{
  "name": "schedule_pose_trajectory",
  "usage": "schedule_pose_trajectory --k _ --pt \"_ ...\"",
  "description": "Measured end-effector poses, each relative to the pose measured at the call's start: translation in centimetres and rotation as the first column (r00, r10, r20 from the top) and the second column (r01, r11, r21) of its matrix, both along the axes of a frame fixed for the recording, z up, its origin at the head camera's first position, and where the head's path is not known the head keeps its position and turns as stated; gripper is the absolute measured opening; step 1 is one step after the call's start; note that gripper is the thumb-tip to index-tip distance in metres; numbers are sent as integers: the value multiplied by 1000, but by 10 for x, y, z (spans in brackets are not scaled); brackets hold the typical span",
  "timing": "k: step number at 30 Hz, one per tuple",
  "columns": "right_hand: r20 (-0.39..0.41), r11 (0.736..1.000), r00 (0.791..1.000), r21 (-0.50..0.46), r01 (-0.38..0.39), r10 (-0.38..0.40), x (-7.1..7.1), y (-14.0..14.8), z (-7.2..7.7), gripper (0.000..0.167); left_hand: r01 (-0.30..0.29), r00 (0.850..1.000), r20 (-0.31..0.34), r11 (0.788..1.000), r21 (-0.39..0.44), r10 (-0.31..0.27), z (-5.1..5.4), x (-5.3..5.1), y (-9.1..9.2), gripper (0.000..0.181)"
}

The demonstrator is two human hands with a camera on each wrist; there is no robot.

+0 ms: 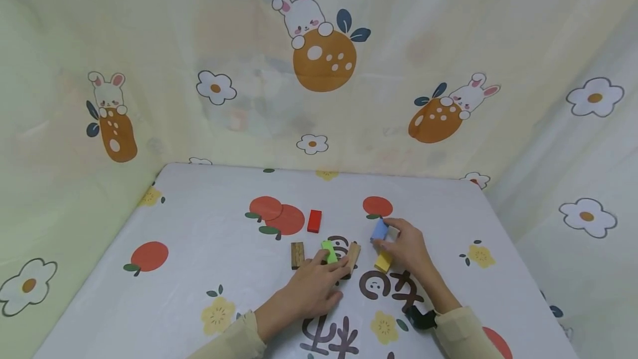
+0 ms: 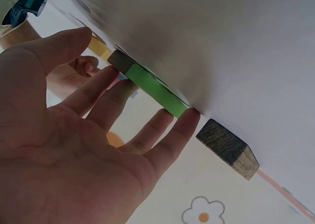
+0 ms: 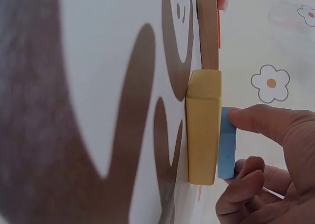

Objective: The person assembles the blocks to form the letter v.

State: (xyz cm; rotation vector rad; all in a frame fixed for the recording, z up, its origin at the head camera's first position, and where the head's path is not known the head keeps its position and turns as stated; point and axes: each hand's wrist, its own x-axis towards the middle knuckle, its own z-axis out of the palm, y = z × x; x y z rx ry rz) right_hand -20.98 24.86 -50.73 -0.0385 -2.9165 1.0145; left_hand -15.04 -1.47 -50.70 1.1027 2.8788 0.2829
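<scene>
Between the thumb and fingers of the right hand (image 1: 410, 245) is a blue block (image 1: 379, 230), pinched at its ends; the right wrist view shows the grip on the blue block (image 3: 227, 150) behind a yellow block (image 3: 204, 130). In the head view the yellow block (image 1: 383, 261) lies just below that hand. The left hand (image 1: 311, 287) has its fingers spread over a green block (image 1: 329, 251) and a light wooden block (image 1: 354, 255). Its fingertips touch or nearly touch the green block (image 2: 156, 90) in the left wrist view.
A dark wooden block (image 1: 297, 255) lies left of the green one, and a red block (image 1: 314, 221) lies farther back. The table (image 1: 199, 209) has a printed cloth, with a patterned curtain behind. A black band (image 1: 420, 318) is at the right wrist.
</scene>
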Motion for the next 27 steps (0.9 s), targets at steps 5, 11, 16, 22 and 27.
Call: schedule_pose_trajectory --k 5,11,16,22,27 --pt "-11 1000 1000 0 -1 1 2 -4 -1 63 -4 1000 16 1000 -7 4 0 2 -1 55" --pt "-26 1000 1000 0 -15 15 2 -6 -1 64 0 1000 15 1000 -6 0 -1 1 -1 55" --pt "-29 1000 999 -4 -23 22 2 -8 1 64 0 1000 8 1000 -8 0 -3 -1 -1 55" --pt "-14 1000 1000 -10 -28 28 1 -11 1 63 2 1000 0 1000 -17 -2 -4 -1 -1 56" --pt "-30 999 999 -2 -34 34 1 -12 1 62 4 1000 -6 1000 -15 -4 -2 0 0 55"
